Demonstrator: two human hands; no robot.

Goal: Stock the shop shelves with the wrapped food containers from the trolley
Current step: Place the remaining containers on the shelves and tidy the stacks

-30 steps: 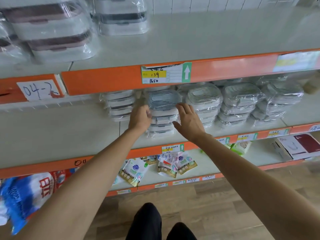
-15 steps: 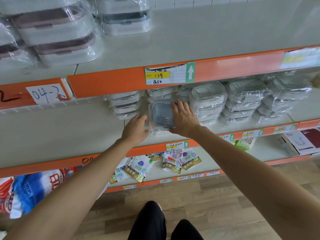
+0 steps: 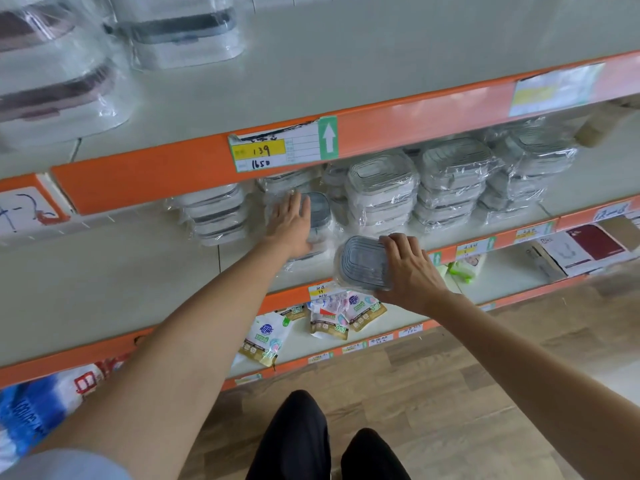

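Observation:
On the middle shelf [image 3: 104, 278] stand several stacks of plastic-wrapped food containers [image 3: 384, 195] with grey lids. My left hand [image 3: 291, 223] lies flat with straight fingers on top of a short stack of wrapped containers [image 3: 320, 216]. My right hand [image 3: 408, 268] grips one wrapped grey-lidded container [image 3: 362, 263] at the shelf's front edge, tilted so its lid faces me, fingers curled over its right rim. The trolley is out of view.
Larger wrapped lunch boxes [image 3: 173, 32] sit on the top shelf. An orange shelf rail carries a price tag [image 3: 282, 148]. Pouches [image 3: 332, 313] lie on the lower shelf, with boxes [image 3: 585, 247] at right. A blue-and-white bag [image 3: 38, 407] is at lower left. Wooden floor below.
My right hand has pulled one wrapped container off the stack and out toward the shelf's front edge. My left hand has moved up onto the top of the remaining stack.

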